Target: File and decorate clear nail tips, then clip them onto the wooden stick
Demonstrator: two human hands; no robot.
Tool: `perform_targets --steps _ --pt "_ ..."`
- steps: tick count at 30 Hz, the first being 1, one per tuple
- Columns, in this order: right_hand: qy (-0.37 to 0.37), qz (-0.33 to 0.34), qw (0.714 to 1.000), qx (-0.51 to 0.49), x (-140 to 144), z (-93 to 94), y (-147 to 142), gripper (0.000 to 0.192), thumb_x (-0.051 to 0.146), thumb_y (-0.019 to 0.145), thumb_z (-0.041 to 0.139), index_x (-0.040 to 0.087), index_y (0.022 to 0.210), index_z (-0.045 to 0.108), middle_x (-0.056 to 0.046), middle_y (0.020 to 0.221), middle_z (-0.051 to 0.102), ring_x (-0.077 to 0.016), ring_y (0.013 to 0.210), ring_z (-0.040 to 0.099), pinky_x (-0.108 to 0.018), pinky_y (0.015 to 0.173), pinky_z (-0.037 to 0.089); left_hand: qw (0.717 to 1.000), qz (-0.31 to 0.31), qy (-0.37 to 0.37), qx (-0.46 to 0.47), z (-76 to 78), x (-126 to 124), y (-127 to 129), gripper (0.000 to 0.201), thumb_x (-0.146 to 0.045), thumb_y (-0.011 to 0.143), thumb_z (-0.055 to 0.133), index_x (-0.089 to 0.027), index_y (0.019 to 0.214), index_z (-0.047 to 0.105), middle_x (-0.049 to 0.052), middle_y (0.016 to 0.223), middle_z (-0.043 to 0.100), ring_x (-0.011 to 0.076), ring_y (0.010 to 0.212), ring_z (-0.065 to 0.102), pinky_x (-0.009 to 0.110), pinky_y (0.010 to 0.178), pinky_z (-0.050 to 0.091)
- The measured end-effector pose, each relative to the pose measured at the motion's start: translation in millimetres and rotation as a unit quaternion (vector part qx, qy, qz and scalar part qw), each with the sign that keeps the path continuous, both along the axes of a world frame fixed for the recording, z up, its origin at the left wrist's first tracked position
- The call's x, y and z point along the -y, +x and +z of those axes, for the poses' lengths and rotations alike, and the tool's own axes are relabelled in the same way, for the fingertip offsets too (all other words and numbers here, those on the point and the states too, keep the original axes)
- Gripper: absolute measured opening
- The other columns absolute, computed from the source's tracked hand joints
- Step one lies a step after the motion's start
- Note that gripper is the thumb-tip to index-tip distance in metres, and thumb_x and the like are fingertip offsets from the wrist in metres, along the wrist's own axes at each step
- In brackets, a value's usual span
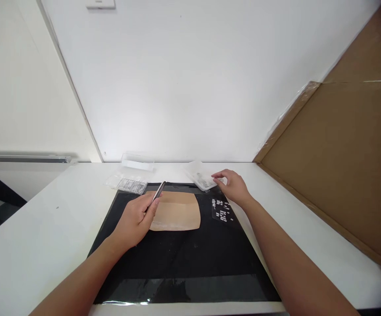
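My left hand (136,221) is closed around a slim dark object with a pale edge (158,193), which points up and away; its exact kind I cannot make out. Under and beside that hand lies a tan sheet of paper or card (177,213) on the black mat (183,256). My right hand (232,186) is at the right edge of a small translucent tray (199,179) holding small pieces. Its thumb and fingertips are pinched close together, and anything between them is too small to name. Just below it, small white pieces (222,210) lie scattered on the mat.
At the back left are a clear compartment box (132,185) and a clear empty-looking lid or case (137,163). The white table (45,232) meets a white wall (183,87) behind. A large brown cardboard panel (342,166) leans along the right side.
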State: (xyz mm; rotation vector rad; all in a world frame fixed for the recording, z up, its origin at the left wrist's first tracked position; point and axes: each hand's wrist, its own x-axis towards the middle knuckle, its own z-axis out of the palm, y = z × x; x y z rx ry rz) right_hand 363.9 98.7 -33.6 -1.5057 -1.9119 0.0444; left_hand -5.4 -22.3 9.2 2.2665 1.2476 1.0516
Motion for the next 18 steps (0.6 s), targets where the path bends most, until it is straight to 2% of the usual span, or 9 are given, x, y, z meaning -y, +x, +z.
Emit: perform_targets --steps 4,12,18 --pt "0.03 0.011 0.999 -0.04 -1.4 -6.0 -2.9 0.021 0.036 0.092 0.059 0.023 0.1 0.074 -0.008 0.105 0.076 -0.0253 0.098 0.069 -0.041 0.091 0.053 1.0 0.001 0.002 -0.003 -0.4 0.1 -0.1 0.034 -0.036 0.11 0.039 -0.018 0.09 0.06 -0.002 0.07 0.053 0.0117 0.056 0.053 0.025 0.061 0.046" --pt "0.041 -0.032 0.993 -0.109 -0.7 -8.6 -4.3 0.027 0.045 0.092 0.061 0.023 0.1 0.075 -0.007 0.099 0.079 -0.0244 0.083 0.071 -0.04 0.081 0.057 1.0 -0.004 0.011 0.003 0.4 -0.3 -0.1 0.033 -0.034 0.11 0.039 -0.018 0.093 0.063 -0.002 0.068 0.054 0.0128 0.058 0.055 0.026 0.064 0.047" --pt "0.033 -0.022 0.989 -0.143 -0.4 -8.1 -7.3 0.023 0.042 0.091 0.063 0.024 0.099 0.075 -0.005 0.098 0.081 -0.0235 0.084 0.074 -0.041 0.085 0.058 1.0 0.0 0.012 0.001 1.9 0.3 0.3 0.035 -0.034 0.11 0.039 -0.018 0.092 0.064 -0.002 0.066 0.053 0.0134 0.058 0.055 0.026 0.063 0.046"
